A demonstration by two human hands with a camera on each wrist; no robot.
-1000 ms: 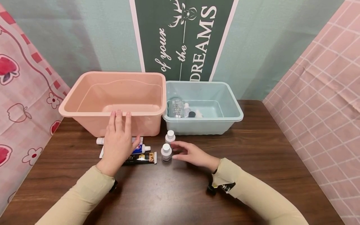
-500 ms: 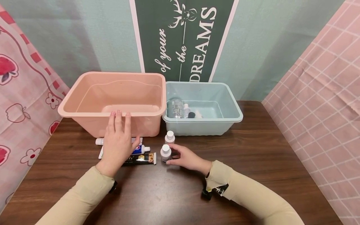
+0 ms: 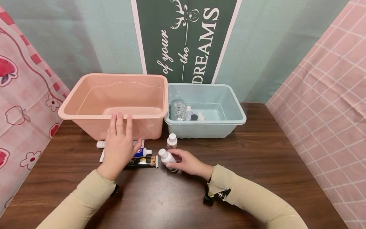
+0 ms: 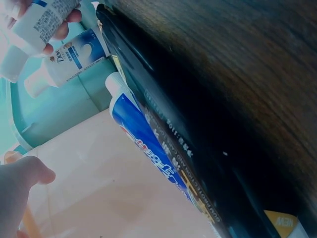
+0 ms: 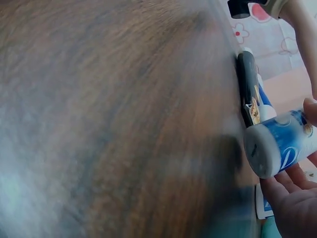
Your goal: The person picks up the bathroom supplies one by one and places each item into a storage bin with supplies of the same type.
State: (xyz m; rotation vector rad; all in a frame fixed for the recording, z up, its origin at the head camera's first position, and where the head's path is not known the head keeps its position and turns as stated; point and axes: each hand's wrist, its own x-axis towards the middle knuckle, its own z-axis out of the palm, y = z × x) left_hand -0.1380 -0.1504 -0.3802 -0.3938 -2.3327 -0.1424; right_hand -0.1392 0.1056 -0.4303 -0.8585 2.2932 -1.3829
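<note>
My right hand [image 3: 190, 163] grips a small white-capped bottle [image 3: 167, 159] between thumb and fingers, its cap leaning to the left. In the right wrist view the bottle [image 5: 277, 146] shows its pale base and a blue label. A second white bottle [image 3: 172, 141] stands upright just behind; the left wrist view reads Dove on this bottle [image 4: 74, 59]. My left hand [image 3: 120, 146] rests with straight fingers on the front rim of the pink bin [image 3: 85, 116]. Under that hand lie a black toothpaste tube [image 3: 143, 161], a blue toothpaste tube [image 3: 142, 152] and a white tube [image 3: 100, 144], partly hidden.
Right of the pink bin stands a light blue bin [image 3: 206, 128] with a clear bottle [image 3: 178, 110] and several small items inside. Both bins sit on a dark wooden table [image 3: 160, 197]. Patterned cloths hang behind and at both sides.
My right hand has moved left to the front bottle, closed its fingers on it and tilted it leftward. The left hand has stayed on the pink bin's rim.
</note>
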